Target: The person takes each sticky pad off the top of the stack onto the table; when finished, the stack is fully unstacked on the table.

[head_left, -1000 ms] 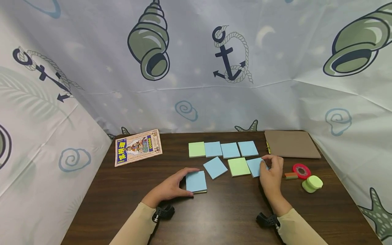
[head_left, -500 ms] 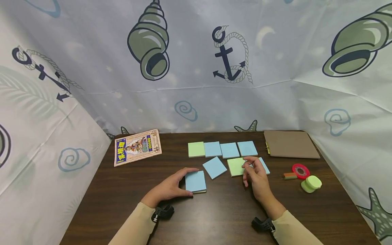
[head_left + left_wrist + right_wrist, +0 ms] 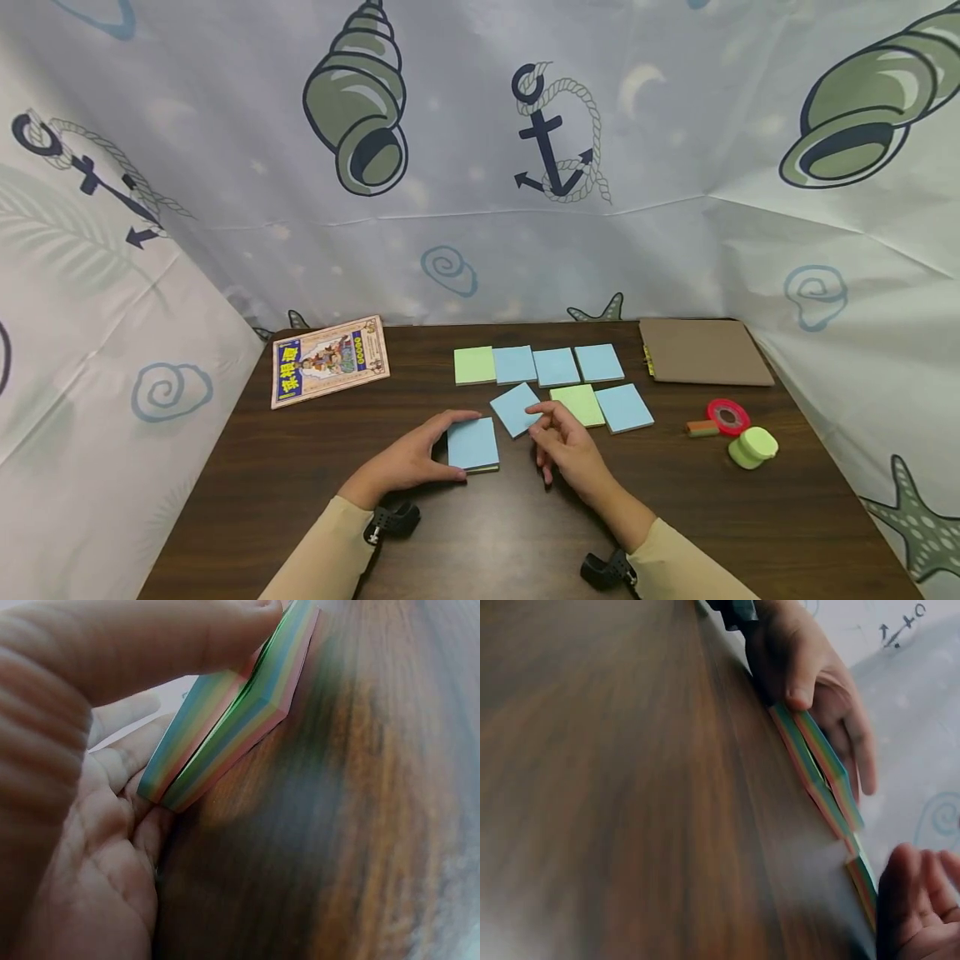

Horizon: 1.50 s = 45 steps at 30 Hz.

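Note:
Two sticky note pads, a blue-topped one over another, are stacked at the table's middle. My left hand grips this stack between thumb and fingers from its left side. The left wrist view shows the striped colored edges of the sticky note pads, a slim gap between them. Just right of the stack lies a slanted blue sticky note pad. At its right corner is my right hand, fingers loosely bent and nothing held; contact with the pad is unclear. The right wrist view catches the right hand at its lower edge.
Behind sits a row of a green pad and three blue pads. Nearer are a green pad and a blue pad. A booklet, brown notebook, red ring and green container flank them.
My right hand has left the blue pad at the right end of the nearer row and moved left to the slanted blue pad. The left hand keeps its grip on the stack.

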Motion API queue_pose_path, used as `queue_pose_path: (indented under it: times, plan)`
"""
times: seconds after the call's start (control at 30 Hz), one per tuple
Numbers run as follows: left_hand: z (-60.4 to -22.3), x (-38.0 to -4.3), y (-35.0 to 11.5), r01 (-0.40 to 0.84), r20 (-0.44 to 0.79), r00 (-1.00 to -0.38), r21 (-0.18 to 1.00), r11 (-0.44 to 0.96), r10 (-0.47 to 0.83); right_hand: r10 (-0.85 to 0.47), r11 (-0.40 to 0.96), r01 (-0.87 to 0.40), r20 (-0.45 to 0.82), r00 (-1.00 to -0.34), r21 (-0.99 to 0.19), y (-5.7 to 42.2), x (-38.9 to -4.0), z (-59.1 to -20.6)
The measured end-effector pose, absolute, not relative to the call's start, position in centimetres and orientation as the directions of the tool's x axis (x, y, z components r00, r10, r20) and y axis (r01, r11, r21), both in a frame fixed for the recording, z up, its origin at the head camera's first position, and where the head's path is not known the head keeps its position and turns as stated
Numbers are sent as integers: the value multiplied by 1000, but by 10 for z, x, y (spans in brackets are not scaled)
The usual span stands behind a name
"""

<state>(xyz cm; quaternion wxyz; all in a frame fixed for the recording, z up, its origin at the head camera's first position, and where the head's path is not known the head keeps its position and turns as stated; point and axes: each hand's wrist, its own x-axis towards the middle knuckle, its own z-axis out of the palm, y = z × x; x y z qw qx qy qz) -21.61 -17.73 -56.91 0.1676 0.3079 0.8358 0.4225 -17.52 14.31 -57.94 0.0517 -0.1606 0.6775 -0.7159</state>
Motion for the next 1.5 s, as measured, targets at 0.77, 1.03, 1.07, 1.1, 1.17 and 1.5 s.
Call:
queue_pose_path:
  times: [0.77,1.03,1.07,1.1,1.17,1.5]
  plan:
    - [-567,-217,-176,389,-35,-739,794,468,673,-340,643,-314,106,-934,-699,108,-189,-576]
    - [-567,-215,-176,403,-21,-744,783,473,668,-351,656,-305,79,-933,-690,106,-186,-574]
    - [-567,-215,-176,405,-18,-742,784,470,670,-347,645,-294,72,-935,-706,106,-186,-574]
    - [-567,-215,-176,409,-15,-741,783,468,672,-345,632,-285,68,-936,-721,107,-186,-573]
    - [-566,-215,-176,413,-10,-737,785,461,676,-346,598,-270,61,-936,-755,107,-186,-572]
    - [-567,-216,-175,396,-25,-733,797,456,679,-383,483,-249,53,-922,-840,110,-186,-572]
